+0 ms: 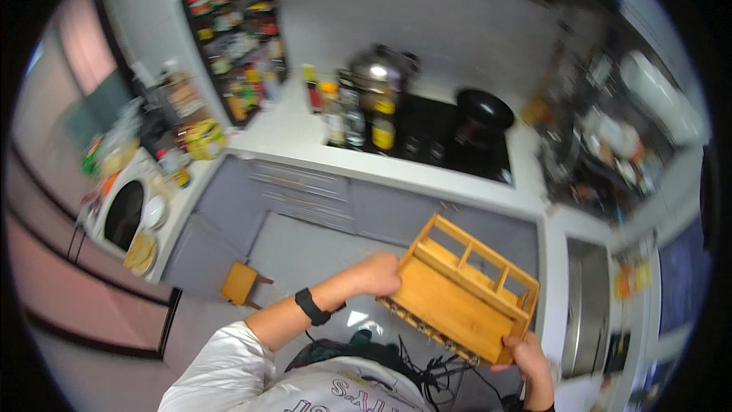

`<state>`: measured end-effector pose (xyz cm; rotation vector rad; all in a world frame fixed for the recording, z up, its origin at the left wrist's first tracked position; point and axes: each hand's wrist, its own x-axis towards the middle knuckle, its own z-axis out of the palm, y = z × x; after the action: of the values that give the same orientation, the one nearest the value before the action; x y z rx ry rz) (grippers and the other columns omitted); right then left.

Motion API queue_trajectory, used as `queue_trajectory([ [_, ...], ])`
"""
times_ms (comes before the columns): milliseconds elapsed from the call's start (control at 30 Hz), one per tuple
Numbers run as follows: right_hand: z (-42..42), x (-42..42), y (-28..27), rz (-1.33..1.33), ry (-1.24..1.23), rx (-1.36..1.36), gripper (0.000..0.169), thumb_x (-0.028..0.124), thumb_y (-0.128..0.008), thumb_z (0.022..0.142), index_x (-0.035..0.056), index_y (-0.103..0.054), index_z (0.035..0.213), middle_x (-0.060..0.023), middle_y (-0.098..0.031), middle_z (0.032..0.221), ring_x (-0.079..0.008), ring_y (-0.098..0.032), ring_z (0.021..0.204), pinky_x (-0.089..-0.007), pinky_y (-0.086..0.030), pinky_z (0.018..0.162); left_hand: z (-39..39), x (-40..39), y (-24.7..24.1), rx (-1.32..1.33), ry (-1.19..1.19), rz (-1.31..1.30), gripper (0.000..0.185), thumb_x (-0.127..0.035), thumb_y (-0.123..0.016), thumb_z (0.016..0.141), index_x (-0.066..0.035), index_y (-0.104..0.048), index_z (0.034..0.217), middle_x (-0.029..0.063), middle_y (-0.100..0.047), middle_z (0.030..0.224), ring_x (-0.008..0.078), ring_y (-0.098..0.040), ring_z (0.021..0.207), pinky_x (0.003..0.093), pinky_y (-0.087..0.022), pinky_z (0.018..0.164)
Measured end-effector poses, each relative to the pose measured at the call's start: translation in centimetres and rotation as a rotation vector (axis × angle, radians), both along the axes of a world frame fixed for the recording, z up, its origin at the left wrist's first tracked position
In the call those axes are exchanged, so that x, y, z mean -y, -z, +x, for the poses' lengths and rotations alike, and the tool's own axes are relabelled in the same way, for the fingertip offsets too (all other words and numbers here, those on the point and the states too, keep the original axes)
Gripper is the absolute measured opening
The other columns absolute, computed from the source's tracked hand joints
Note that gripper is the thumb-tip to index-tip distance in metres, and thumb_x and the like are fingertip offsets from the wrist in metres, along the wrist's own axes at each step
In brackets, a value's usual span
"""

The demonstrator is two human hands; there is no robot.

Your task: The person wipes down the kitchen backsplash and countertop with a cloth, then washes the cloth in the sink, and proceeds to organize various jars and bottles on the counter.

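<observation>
A wooden rack [457,297], with an open frame of square bays along its far side and small metal knobs along its near edge, is held up above the floor. My left hand [377,274] grips its left end, a black band around that wrist. At the rack's right near corner my right hand [521,352] has hold of it, fingers partly under the board. The flat wooden top carries nothing. Whatever lies beneath the rack is hidden from me.
Ahead runs a white counter [286,136] with a black cooktop [423,146], a steel pot [374,68], a black pan [485,109] and bottles. A sink [580,309] is at right. A small wooden stool [240,283] stands on the floor; black cables [437,375] hang near my body.
</observation>
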<state>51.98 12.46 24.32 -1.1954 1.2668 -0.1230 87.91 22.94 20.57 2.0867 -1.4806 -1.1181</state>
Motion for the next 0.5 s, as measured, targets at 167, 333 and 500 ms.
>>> queue_trajectory([
  [167,9.8,2.6,0.2,0.027,-0.302,0.009,0.038,0.006,-0.048,0.089,-0.0142,-0.048,0.121,-0.0244,-0.062,0.101,-0.0347,-0.068,0.079,-0.0406,-0.061,0.052,4.2,-8.0,-1.9,0.019,-0.309,-0.092,0.031,-0.017,-0.052,0.078,0.009,-0.063,0.090,0.0281,-0.065,0.079,0.0398,-0.065,0.079,0.0434,-0.051,0.071],
  [333,20.1,2.4,-0.1,-0.006,-0.567,-0.029,0.036,0.012,-0.050,0.091,-0.0136,-0.053,0.116,-0.0228,-0.064,0.098,-0.0278,-0.068,0.073,-0.0329,-0.060,0.054,8.8,-14.7,-1.9,-0.062,-0.587,-0.026,0.030,-0.018,-0.052,0.081,0.010,-0.063,0.087,0.0201,-0.065,0.068,0.0291,-0.066,0.065,0.0379,-0.051,0.061],
  [500,30.8,1.6,0.0,0.004,-0.778,-0.104,0.038,0.013,-0.051,0.092,-0.0148,-0.049,0.119,-0.0240,-0.063,0.099,-0.0308,-0.068,0.072,-0.0340,-0.061,0.054,15.2,-19.5,-2.6,-0.104,-0.715,-0.001,0.031,-0.019,-0.052,0.083,0.010,-0.063,0.086,0.0159,-0.065,0.065,0.0229,-0.066,0.058,0.0331,-0.052,0.055],
])
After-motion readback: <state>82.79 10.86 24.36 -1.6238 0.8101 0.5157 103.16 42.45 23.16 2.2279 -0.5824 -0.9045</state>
